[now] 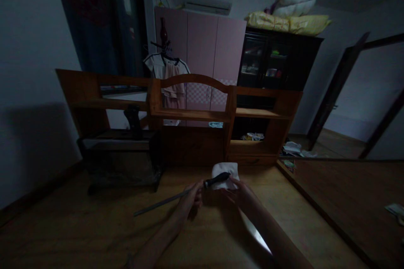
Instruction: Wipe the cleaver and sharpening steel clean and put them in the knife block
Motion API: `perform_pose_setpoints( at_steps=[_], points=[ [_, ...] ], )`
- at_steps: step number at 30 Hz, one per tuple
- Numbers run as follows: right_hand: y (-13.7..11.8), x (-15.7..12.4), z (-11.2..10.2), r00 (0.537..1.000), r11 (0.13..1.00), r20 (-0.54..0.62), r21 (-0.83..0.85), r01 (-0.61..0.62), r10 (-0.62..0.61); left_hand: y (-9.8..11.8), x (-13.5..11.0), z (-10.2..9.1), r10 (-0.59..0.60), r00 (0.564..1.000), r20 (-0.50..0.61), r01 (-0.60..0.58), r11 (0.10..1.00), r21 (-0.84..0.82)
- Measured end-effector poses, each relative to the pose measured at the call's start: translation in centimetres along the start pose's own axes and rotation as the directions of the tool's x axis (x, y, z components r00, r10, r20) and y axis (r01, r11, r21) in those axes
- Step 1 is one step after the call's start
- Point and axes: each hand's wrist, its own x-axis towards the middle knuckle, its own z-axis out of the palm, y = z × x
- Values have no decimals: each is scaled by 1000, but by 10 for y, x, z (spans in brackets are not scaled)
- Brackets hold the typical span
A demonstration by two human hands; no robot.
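A sharpening steel (pixel 164 202), a long thin grey rod with a black handle (pixel 217 179), is held slantwise above the wooden surface. My left hand (pixel 193 195) is closed around the rod just below the handle. At the handle's far end, my right hand (pixel 237 191) pinches a white cloth (pixel 225 169), which spreads behind and under the handle. Some fingertips of the right hand are hidden by the cloth and the dim light.
A dark box-like unit on legs (pixel 123 162) stands at the left, with a black object (pixel 134 122) on top. Behind is a wooden shelf unit (pixel 191 79). A raised wooden edge (pixel 315 206) runs along the right. A bright white patch (pixel 260 239) shows beside my right forearm.
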Motion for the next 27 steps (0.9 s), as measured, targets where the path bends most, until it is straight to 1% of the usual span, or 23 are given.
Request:
perform_pose_setpoints(
  at_steps=[2, 4, 7, 9, 14, 17, 19, 25, 27],
  points=[
    [-4, -5, 4, 999, 998, -22, 48, -45, 47, -2, 0, 1, -29, 999, -16, 28, 1000, -13],
    [-6, -10, 7, 999, 998, -14, 60, -28, 29, -2, 0, 2, -63, 998, 5, 64, 997, -35],
    [-8, -13, 9, 1000, 997, 1, 80, 23, -23, -1, -1, 3, -104, 992, 65, 108, 992, -59],
    [-8, -12, 9, 999, 995, 0, 90, 36, -36, 1, -1, 3, -116, 989, 97, 122, 991, -62],
    [-5, -9, 5, 999, 997, 0, 65, 51, -51, 3, -3, 0, -108, 975, 193, 125, 989, -80],
    [-4, -8, 4, 998, 997, -7, 37, 68, -68, 2, -1, -2, -115, 975, 190, 132, 988, -78],
    [-4, -8, 3, 998, 997, 8, 38, 65, -65, 0, 0, -2, -124, 974, 189, 140, 987, -76],
    [0, -2, -4, 999, 992, 47, 123, 12, -18, 0, 2, -3, -115, 974, 195, 136, 986, -98],
    [2, 1, -6, 999, 991, 48, 134, -3, -4, 1, 2, -3, -128, 970, 205, 152, 982, -109]
  ],
)
